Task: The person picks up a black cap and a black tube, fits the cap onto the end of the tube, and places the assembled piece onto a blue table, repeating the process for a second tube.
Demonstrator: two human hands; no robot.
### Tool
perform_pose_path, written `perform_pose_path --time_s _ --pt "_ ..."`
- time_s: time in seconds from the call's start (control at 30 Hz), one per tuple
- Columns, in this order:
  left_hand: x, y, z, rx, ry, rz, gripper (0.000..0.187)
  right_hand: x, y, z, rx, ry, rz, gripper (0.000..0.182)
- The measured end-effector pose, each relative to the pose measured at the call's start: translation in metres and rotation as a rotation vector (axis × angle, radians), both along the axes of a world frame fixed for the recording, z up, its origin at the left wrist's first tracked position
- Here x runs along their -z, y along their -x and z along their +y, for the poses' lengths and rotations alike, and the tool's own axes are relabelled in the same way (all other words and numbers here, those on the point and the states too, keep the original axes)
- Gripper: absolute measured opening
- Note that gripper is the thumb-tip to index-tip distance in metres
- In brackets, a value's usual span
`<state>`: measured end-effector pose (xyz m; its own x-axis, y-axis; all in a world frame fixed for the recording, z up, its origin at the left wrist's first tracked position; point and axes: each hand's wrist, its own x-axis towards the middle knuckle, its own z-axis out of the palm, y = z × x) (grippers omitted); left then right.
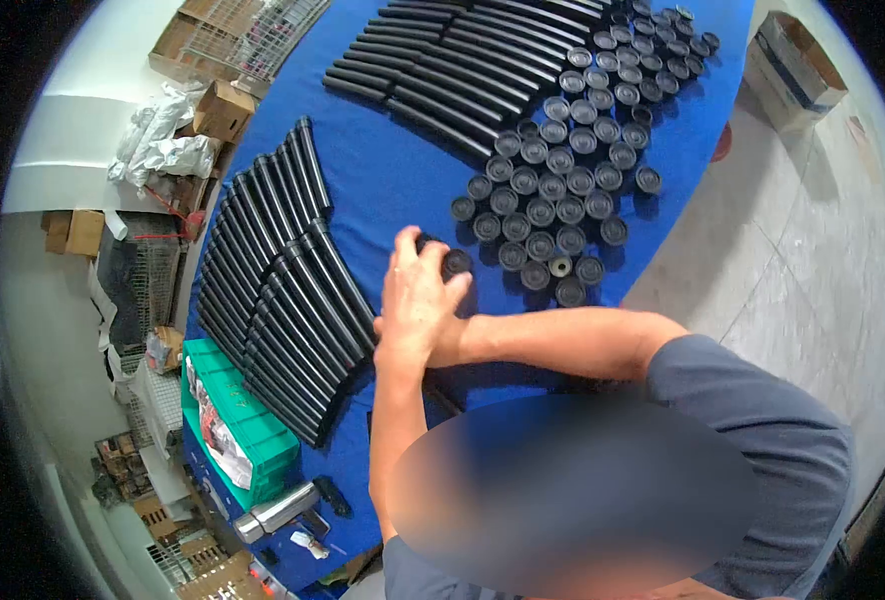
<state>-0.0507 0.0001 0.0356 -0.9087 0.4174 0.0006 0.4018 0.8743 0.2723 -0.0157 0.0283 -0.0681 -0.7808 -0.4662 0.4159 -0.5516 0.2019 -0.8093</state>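
Note:
My left hand point(418, 300) reaches over the blue cloth, its fingers curled round a black round cap point(456, 263). Another dark piece, possibly a second cap, shows between the fingertips. My right hand point(448, 345) crosses beneath the left wrist, which covers its fingers, so what it holds is hidden. Left of both hands lie rows of black tubes point(303, 285), their near ends close to the right hand. Right of the left hand, many black round caps point(541, 211) stand in loose rows. One cap point(561, 267) among them has a pale centre.
More black tubes point(453, 75) lie at the far side of the blue cloth-covered table point(363, 190). A green crate point(275, 450) with bags in it and a silver cylindrical object point(276, 511) sit at the left edge. A cardboard box point(798, 70) stands on the floor at right.

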Motion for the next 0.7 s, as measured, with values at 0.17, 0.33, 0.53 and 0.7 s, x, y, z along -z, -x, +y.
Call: perform_pose_path --time_s 0.17,0.33,0.53,0.7 --pt "-0.024 0.013 0.023 0.121 -0.062 0.114 0.046 -0.008 0.001 0.008 0.113 0.244 0.192 0.029" --pt "-0.025 0.021 0.078 0.276 -0.112 0.101 0.045 0.02 0.011 -0.008 -0.002 -0.083 0.151 0.018" --pt "-0.02 0.027 0.121 0.323 -0.078 0.003 0.047 0.008 0.01 -0.002 0.048 -0.07 0.174 0.014" --pt "-0.012 0.023 0.136 0.359 -0.021 0.019 0.037 -0.011 0.006 0.007 0.017 -0.091 0.04 0.012"
